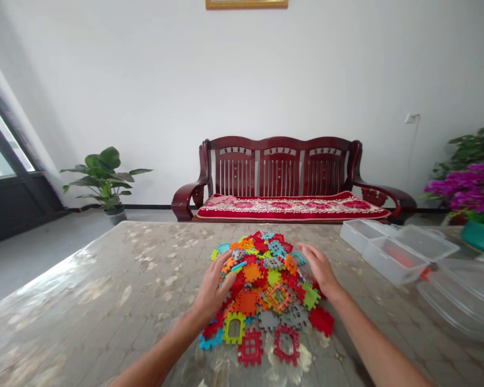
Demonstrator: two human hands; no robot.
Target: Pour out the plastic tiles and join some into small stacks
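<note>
On the counter (84, 301), our toothed plastic pcs (252, 273) lie heaped, none visibly joined, w/ our L hand (213, 287) at the left edge, grip unclear, & R hand (323, 275) at right, open, empty.

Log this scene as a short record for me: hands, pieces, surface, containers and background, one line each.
hands: left hand at the pile's left side, grip unclear; right hand at its right side, open
pieces: heap of flat, multicoloured plastic pieces with notched edges, some with window-like cutouts
surface: table with a grey-brown, flower-patterned cover
containers: translucent rectangular plastic boxes, right of the heap
background: dark-red carved wooden bench with red floral cushion; green potted plant to its left
</note>
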